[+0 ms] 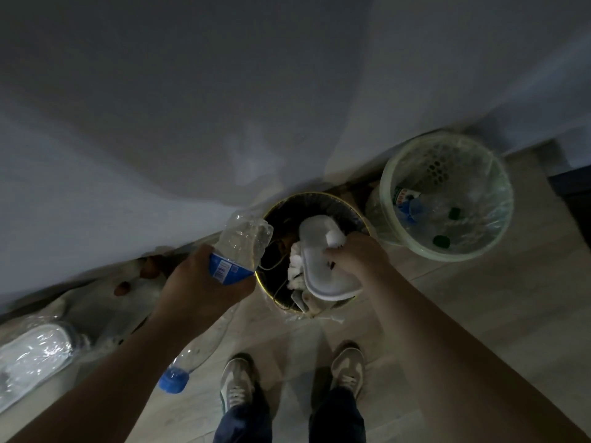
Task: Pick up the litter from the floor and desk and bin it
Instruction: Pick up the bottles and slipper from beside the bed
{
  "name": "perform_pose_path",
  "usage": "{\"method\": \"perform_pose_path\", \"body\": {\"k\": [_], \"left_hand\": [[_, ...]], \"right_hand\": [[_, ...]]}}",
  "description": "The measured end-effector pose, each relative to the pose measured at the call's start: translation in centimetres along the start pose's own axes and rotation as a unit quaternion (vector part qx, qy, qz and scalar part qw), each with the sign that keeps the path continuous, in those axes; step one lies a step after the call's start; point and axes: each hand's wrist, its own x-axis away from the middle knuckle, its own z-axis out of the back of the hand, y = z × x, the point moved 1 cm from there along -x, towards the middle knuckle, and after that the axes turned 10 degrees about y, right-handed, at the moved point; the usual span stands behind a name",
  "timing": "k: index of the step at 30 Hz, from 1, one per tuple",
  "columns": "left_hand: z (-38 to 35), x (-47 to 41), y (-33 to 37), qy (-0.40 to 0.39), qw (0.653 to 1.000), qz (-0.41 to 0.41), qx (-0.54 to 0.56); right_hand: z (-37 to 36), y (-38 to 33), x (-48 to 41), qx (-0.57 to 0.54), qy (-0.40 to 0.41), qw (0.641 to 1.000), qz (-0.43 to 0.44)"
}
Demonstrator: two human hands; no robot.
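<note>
Below, right grip clamps white tray over black bin; left grip clamps bottle.

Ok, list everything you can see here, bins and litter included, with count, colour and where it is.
dark bin: 1, black with gold rim, on the floor by the wall, ahead of the feet
pale green bin: 1, perforated, clear liner, right of the dark bin; holds bottles and green caps
water bottle: 1, clear with blue label, held at the dark bin's left rim
food container: 1, white, held over the dark bin
crumpled tissue: white, count unclear, in the dark bin
floor bottle: 1, clear with blue cap, lying left of the feet
wrapped tray: 1, white under clear film, far left
shoes: 2, pale, bottom centre
left hand: grips the water bottle
right hand: grips the food container
</note>
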Motion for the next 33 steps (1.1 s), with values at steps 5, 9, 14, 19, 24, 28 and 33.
{"method": "perform_pose_path", "body": {"k": [5, 9, 14, 19, 24, 28, 33], "left_hand": [[-0.4, -0.3, 0.0, 0.001, 1.000, 0.001, 0.008], [-0.2, -0.6, 0.4, 0.002, 1.000, -0.008, 0.000], [-0.4, -1.2, 0.6, 0.000, 1.000, -0.002, -0.002], [-0.8, -1.6, 0.7, -0.002, 1.000, -0.002, 0.003], [-1.0, -1.3, 2.0, -0.010, 1.000, -0.010, -0.001], [-1.5, -0.9, 4.0, -0.041, 0.999, -0.019, -0.027], [-3.1, -0.7, 8.1, -0.074, 0.994, -0.036, -0.066]], "right_hand": [[0.0, -1.1, 0.2, -0.119, 0.063, 0.988, 0.079], [-1.8, -1.5, 1.2, -0.227, 0.032, 0.969, 0.091], [-3.8, -2.0, 0.5, -0.212, 0.075, 0.974, 0.030], [-3.4, -3.2, 0.5, -0.195, 0.010, 0.974, 0.112], [-2.3, 0.6, 1.2, -0.134, 0.132, 0.973, 0.131], [-0.9, 4.5, 2.8, -0.149, 0.128, 0.970, 0.143], [1.9, 9.8, 4.2, -0.114, 0.112, 0.982, 0.102]]}}
